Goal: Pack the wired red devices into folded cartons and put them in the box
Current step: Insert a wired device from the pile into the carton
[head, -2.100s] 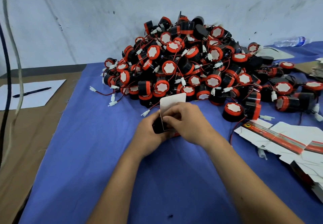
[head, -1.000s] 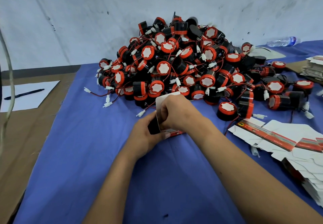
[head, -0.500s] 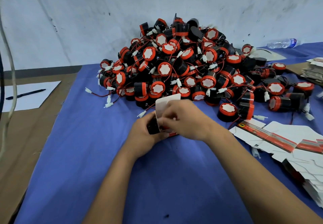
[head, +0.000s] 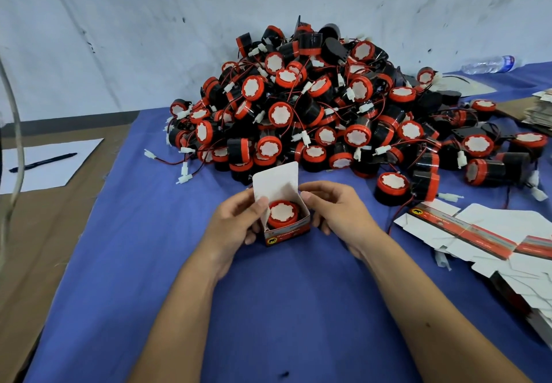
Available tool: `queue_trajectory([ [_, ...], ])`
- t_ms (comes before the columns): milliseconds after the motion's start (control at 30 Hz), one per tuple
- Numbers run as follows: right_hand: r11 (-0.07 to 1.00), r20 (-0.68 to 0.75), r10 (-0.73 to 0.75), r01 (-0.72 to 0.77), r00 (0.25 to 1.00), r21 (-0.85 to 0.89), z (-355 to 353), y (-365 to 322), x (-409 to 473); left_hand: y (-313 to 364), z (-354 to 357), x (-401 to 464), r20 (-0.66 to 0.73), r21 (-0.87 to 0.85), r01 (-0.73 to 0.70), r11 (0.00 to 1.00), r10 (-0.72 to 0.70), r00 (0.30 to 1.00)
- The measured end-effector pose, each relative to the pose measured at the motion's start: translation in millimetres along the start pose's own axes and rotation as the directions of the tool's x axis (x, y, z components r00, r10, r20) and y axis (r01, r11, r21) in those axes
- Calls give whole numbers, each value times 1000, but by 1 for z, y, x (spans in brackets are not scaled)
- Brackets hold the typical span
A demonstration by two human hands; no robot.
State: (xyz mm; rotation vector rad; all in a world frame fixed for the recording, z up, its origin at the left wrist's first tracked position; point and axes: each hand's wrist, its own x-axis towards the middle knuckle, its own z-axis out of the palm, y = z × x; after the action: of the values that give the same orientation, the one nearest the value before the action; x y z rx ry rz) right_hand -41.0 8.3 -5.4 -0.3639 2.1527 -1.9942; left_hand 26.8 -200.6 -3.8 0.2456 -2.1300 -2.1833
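Note:
A small folded carton (head: 286,230) stands on the blue cloth with its lid flap (head: 276,181) raised. A red device (head: 282,214) with a white face sits inside it. My left hand (head: 236,227) grips the carton's left side, thumb on the left flap. My right hand (head: 334,215) holds the right side, its fingers curled round the wall. A large pile of wired red and black devices (head: 322,108) rises just behind the carton.
Flat unfolded cartons (head: 466,230) lie fanned out at the right, running to the table's right edge. A white sheet with a pen (head: 44,161) lies on the brown surface at left. A plastic bottle (head: 487,64) lies at the back right. A stack of papers (head: 540,111) sits at far right.
The hands have drawn apart to the carton's sides. The device, earlier covered by my right hand, now shows seated inside the open carton.

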Motion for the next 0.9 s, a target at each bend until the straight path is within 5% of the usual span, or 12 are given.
queue_trajectory([
  [433,978,358,-152,192,921,-80,0,-1,-12,-13,32,-1,-268,109,-277,955,296,917],
  [700,859,194,-309,360,931,-364,0,6,-15,-5,2,0,102,-99,-68,993,78,992],
  [833,831,264,-294,382,919,-405,-5,6,-12,-5,6,-7,77,277,-256,926,244,967],
  [900,867,284,-233,331,930,-373,-7,3,-13,-7,5,-6,102,315,-284,905,265,959],
])
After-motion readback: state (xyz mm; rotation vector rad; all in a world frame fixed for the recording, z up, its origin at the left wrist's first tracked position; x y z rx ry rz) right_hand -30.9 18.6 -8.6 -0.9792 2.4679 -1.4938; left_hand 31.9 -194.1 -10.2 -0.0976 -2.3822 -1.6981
